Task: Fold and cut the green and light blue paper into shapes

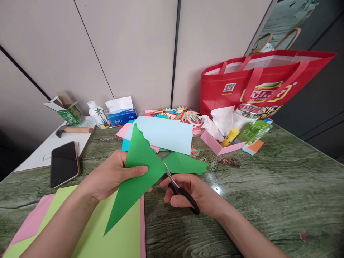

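Observation:
My left hand (pixel 111 175) pinches a folded dark green paper (pixel 137 168), thumb on top, holding it above the table. My right hand (pixel 193 191) grips black-handled scissors (pixel 177 188) whose blades reach into the green paper near its fold. Part of the green sheet (pixel 185 164) hangs to the right of the blades with a jagged edge. Under my left forearm lie a light green sheet (pixel 118 236) and a pink sheet (pixel 32 220).
A black phone (pixel 64 163) lies at the left. Behind are a light blue sheet (pixel 163 134), tissue box (pixel 120 113), white bottle (pixel 98 114), colourful paper stars (pixel 174 113), tape rolls (pixel 195 120), a glue stick (pixel 231 137), pink paper tray (pixel 215 143) and red bag (pixel 258 82).

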Tool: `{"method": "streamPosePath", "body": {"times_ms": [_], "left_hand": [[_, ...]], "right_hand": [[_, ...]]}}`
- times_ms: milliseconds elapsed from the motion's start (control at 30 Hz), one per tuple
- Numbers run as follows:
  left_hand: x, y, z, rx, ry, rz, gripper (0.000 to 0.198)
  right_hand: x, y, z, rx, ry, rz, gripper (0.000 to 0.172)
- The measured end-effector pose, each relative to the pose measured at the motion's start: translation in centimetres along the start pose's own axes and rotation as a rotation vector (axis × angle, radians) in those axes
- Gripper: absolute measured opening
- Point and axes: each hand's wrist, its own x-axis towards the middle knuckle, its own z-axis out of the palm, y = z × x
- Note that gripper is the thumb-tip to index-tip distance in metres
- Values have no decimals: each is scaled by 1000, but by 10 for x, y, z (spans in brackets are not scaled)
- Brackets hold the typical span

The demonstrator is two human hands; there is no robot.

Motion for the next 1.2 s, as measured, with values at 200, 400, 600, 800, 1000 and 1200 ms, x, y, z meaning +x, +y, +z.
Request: {"method": "streamPosePath", "body": {"times_ms": [200, 400, 600, 800, 1000, 1200], "left_hand": [[-1, -2, -2, -9, 14, -9, 11], [-1, -1, -1, -20, 21, -14, 13], [0, -1, -1, -3, 23, -25, 14], [1, -2, -2, -25, -4, -6, 12], [0, -3, -2, -45, -3, -10, 10], [0, -2, -3, -43, -23, -4, 10]], "right_hand": [[1, 1, 1, -23, 15, 6, 41], [2, -1, 3, -37, 44, 11, 37], [2, -2, 3, -54, 49, 7, 36], [2, -1, 3, -64, 64, 14, 32], [1, -1, 3, -98, 77, 11, 28], [2, -1, 4, -131, 84, 2, 27]]}}
